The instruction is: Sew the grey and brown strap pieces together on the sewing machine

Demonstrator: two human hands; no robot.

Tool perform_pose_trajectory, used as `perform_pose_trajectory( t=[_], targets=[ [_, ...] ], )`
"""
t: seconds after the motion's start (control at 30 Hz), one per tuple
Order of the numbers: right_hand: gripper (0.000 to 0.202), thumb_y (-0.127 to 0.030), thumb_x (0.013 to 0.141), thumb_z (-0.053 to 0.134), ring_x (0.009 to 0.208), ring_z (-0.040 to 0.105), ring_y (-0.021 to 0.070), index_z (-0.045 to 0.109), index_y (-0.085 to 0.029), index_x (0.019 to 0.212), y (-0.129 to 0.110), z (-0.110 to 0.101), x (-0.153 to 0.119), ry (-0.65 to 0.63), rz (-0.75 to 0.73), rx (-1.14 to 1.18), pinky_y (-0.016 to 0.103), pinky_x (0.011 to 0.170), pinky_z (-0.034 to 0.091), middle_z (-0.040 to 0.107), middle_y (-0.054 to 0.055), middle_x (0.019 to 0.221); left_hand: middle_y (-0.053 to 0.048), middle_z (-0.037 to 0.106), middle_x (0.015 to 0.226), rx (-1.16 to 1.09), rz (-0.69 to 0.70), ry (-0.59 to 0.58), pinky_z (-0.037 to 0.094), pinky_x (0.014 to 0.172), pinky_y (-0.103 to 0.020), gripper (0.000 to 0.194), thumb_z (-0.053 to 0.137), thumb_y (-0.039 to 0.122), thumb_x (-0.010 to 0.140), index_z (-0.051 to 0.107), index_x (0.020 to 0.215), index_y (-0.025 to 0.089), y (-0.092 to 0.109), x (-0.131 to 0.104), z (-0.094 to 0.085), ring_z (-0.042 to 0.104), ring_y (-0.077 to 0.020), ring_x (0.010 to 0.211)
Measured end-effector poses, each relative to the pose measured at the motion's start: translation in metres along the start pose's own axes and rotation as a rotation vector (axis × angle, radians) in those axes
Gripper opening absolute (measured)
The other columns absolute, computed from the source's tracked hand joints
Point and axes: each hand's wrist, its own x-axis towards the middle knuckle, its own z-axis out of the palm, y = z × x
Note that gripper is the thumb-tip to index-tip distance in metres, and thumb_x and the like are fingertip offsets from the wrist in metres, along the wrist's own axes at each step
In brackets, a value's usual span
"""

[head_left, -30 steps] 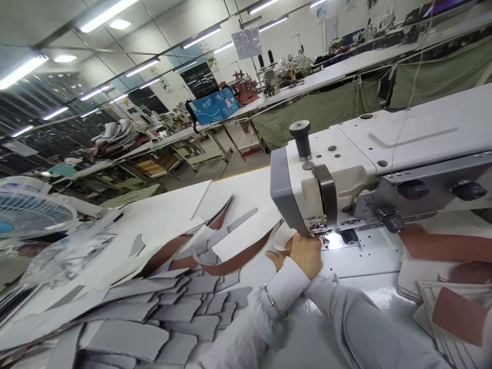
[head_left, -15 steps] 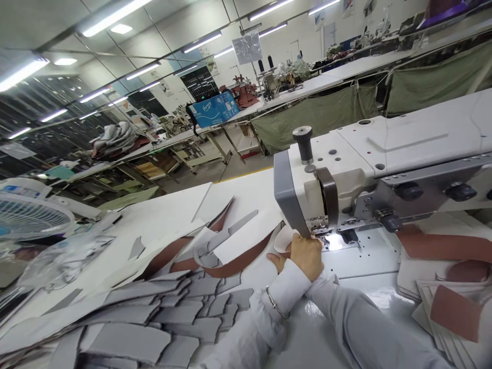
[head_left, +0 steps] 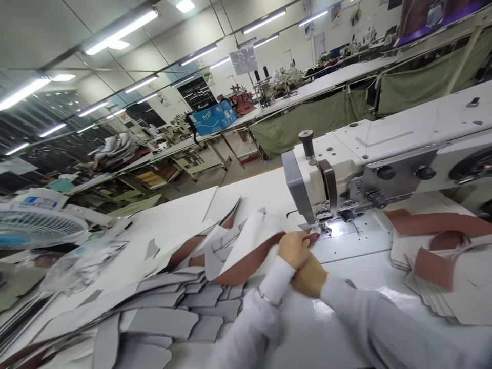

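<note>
A sewing machine head point(head_left: 313, 182) stands over a lit needle plate point(head_left: 340, 228). Just left of its presser foot, my left hand point(head_left: 294, 249) is closed on the edge of a brown leather-like piece point(head_left: 246, 259), whose other face is pale. My right hand point(head_left: 310, 277) is curled against the left from below and to the right. Its fingers are mostly hidden, so what it grips does not show. To the left the piece trails in a loose curve beside other curled white and brown strips point(head_left: 188, 251).
Many grey cut pieces point(head_left: 165, 323) overlap at the front left. Stacked pale and brown panels point(head_left: 434, 266) lie under the machine arm at right. A fan point(head_left: 42, 223) and clear plastic bag point(head_left: 77, 264) stand at left. Beyond is a blue box point(head_left: 213, 119) on another table.
My hands have drawn back slightly from the presser foot, and my right hand shows more, below the left. The brown piece has shifted with them. The whole view has shifted a little.
</note>
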Motion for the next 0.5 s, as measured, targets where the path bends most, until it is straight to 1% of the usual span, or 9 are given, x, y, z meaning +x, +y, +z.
perform_pose_trajectory(
  t=[0.07,0.13,0.17,0.2,0.23,0.27,0.33,0.4,0.5],
  targets=[
    [0.015,-0.019,0.084,0.050,0.079,0.055,0.0207,0.060,-0.015,0.073,-0.009,-0.010,-0.012,0.031,-0.038,0.011,0.037,0.076,0.044,0.062,0.008,0.075,-0.004,0.059,0.065,-0.390,-0.065,-0.022,0.040,0.062,-0.026,0.013,0.047,0.019,0.075,0.056,0.067,0.014,-0.012,-0.022,-0.014,0.054,-0.0155,0.063],
    [0.014,-0.025,0.085,0.049,0.084,0.054,0.0214,0.057,-0.015,0.078,-0.017,-0.024,-0.022,0.193,0.036,0.037,0.037,0.076,0.044,0.060,0.009,0.082,-0.002,0.057,0.061,-0.801,-0.125,-0.028,0.038,0.054,-0.023,0.015,0.053,0.028,0.073,0.051,0.068,0.014,-0.020,-0.046,-0.025,0.051,-0.0122,0.056],
    [0.014,-0.030,0.085,0.051,0.088,0.053,0.0221,0.055,-0.016,0.083,-0.020,-0.031,-0.026,0.286,0.103,0.064,0.037,0.076,0.044,0.058,0.010,0.087,-0.001,0.056,0.059,-0.939,-0.152,-0.028,0.037,0.052,-0.022,0.021,0.058,0.033,0.071,0.049,0.069,0.014,-0.022,-0.058,-0.030,0.050,-0.0112,0.053],
    [0.019,-0.034,0.083,0.054,0.093,0.052,0.0233,0.053,-0.017,0.090,-0.024,-0.037,-0.028,0.346,0.169,0.102,0.038,0.078,0.044,0.057,0.010,0.094,-0.001,0.056,0.058,-1.037,-0.174,-0.037,0.036,0.050,-0.021,0.027,0.061,0.037,0.068,0.048,0.069,0.014,-0.023,-0.069,-0.033,0.049,-0.0106,0.051],
    [0.027,-0.036,0.080,0.057,0.097,0.051,0.0242,0.051,-0.018,0.099,-0.027,-0.041,-0.029,0.361,0.220,0.152,0.038,0.080,0.044,0.055,0.011,0.101,-0.001,0.056,0.057,-1.110,-0.189,-0.058,0.036,0.050,-0.021,0.031,0.065,0.040,0.066,0.048,0.071,0.013,-0.022,-0.078,-0.035,0.049,-0.0104,0.049],
    [0.033,-0.036,0.079,0.058,0.100,0.050,0.0246,0.049,-0.019,0.107,-0.029,-0.044,-0.028,0.331,0.249,0.209,0.038,0.083,0.043,0.055,0.011,0.106,-0.001,0.057,0.056,-1.164,-0.198,-0.088,0.037,0.050,-0.021,0.035,0.067,0.041,0.064,0.049,0.073,0.013,-0.021,-0.087,-0.037,0.050,-0.0106,0.049],
    [0.031,-0.032,0.082,0.054,0.096,0.054,0.0230,0.052,-0.021,0.112,-0.034,-0.046,-0.027,0.208,0.251,0.339,0.035,0.081,0.044,0.058,0.008,0.106,-0.003,0.059,0.058,-1.234,-0.190,-0.149,0.039,0.050,-0.021,0.039,0.070,0.043,0.063,0.050,0.076,0.012,-0.020,-0.100,-0.037,0.052,-0.0114,0.050],
    [0.022,-0.030,0.086,0.048,0.082,0.058,0.0201,0.061,-0.022,0.101,-0.037,-0.045,-0.026,0.102,0.245,0.493,0.031,0.073,0.045,0.063,0.004,0.091,-0.005,0.060,0.060,-1.258,-0.177,-0.188,0.037,0.047,-0.020,0.041,0.071,0.045,0.062,0.051,0.077,0.011,-0.021,-0.109,-0.036,0.052,-0.0112,0.049],
    [0.027,-0.037,0.087,0.047,0.068,0.055,0.0163,0.067,-0.019,0.085,-0.039,-0.043,-0.027,-0.016,0.304,0.755,0.027,0.063,0.044,0.061,0.002,0.072,-0.003,0.058,0.058,-1.230,-0.206,-0.160,0.032,0.042,-0.018,0.043,0.071,0.047,0.062,0.053,0.077,0.011,-0.027,-0.118,-0.034,0.049,-0.0099,0.045]
  ],
)
